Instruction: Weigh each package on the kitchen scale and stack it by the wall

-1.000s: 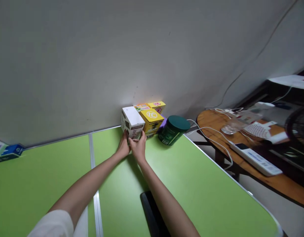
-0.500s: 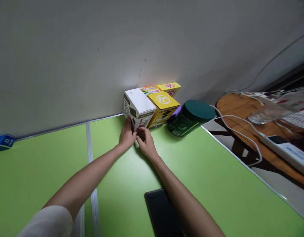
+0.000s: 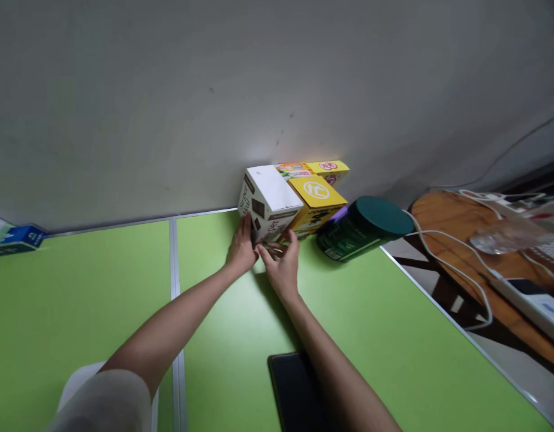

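Observation:
A white cardboard box [image 3: 273, 191] with dark lettering stands upright near the wall. My left hand [image 3: 242, 247] is against its left side and lower front corner, with the fingers along the face and the thumb at the bottom edge. My right hand [image 3: 283, 264] is at the lower front of the box with its fingers apart and its thumb by the left thumb; whether the fingertips touch the cardboard is hard to see. A yellow box [image 3: 317, 195] stands directly to the right of the white box.
Behind stand orange and yellow cartons [image 3: 327, 166]. A dark green lidded tub [image 3: 364, 231] stands to the right. A black phone [image 3: 295, 390] lies under my right forearm. Blue cartons [image 3: 23, 235] are at the far left. Cables and a power strip [image 3: 535, 303] lie on a wooden surface [image 3: 432, 213].
The view has shifted, so the things appear further right and slightly lower. My right hand's fingers have spread and lifted a little. My left hand stays at the white box.

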{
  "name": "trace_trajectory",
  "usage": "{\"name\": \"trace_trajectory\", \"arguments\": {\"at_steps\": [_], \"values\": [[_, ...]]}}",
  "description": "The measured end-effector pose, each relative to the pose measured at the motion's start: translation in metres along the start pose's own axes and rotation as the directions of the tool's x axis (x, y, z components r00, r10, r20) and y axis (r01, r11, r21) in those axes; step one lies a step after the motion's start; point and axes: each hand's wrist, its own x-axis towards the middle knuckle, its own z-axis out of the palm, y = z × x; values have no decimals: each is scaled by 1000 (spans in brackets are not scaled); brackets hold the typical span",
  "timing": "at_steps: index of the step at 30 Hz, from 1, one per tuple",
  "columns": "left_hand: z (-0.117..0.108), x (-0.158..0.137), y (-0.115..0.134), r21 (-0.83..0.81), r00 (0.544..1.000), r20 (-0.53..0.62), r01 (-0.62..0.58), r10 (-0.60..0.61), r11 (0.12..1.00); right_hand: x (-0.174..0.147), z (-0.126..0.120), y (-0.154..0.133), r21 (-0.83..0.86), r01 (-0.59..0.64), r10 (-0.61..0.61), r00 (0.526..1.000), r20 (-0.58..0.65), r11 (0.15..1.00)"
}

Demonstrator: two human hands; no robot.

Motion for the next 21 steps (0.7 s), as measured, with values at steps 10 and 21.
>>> {"name": "trace_trajectory", "arguments": {"at_steps": [10, 21], "values": [[0, -4, 1, -38, 1000, 6, 23, -22, 999, 35, 6, -50, -365, -155, 137, 988, -73, 918], [-7, -7, 10, -41, 999, 50, 23, -21, 999, 33, 16, -43, -282, -141, 92, 979, -180, 949]]}}
